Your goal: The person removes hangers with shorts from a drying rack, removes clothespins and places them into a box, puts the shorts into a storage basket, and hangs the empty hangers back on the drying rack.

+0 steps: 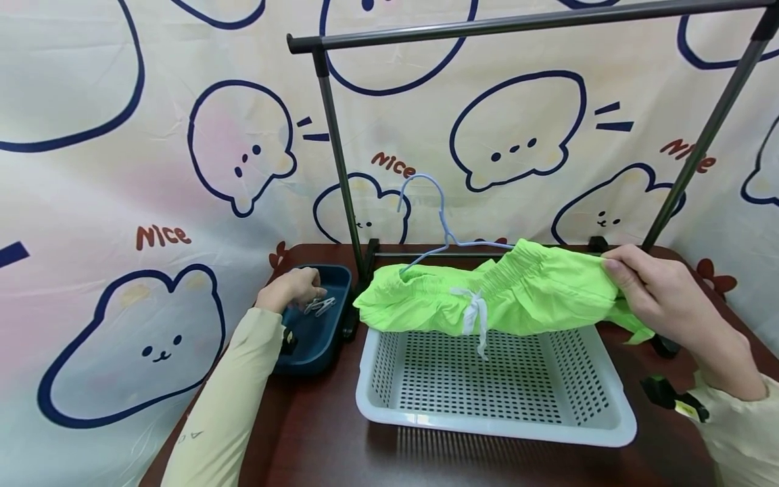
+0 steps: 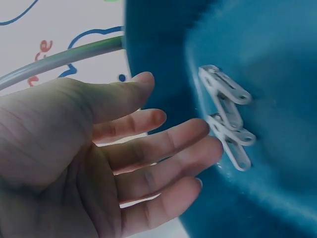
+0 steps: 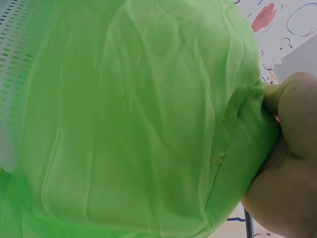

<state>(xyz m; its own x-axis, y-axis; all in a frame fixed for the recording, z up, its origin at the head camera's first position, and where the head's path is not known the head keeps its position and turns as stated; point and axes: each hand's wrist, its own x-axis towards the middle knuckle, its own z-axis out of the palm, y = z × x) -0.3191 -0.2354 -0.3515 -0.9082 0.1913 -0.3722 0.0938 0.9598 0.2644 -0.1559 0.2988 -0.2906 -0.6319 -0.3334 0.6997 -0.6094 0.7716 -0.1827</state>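
Bright green shorts (image 1: 535,291) with an elastic waist and a white drawstring (image 1: 476,312) stretch above a white basket. My right hand (image 1: 669,297) grips their right end, the thumb in front of the fabric. From the waist rises a light blue hanger (image 1: 446,233), its lower part hidden inside the shorts. My left hand (image 1: 295,287) is over a blue tray (image 1: 322,355), fingers spread and slightly bent in the left wrist view. Two white clothespins (image 2: 228,119) lie in the tray, right by the left fingertips (image 2: 213,148).
The white perforated basket (image 1: 496,429) stands on a dark brown table (image 1: 316,433). Behind it rises a metal clothes rack (image 1: 523,26), whose left post stands between tray and basket. A patterned cloth (image 1: 243,149) covers the wall.
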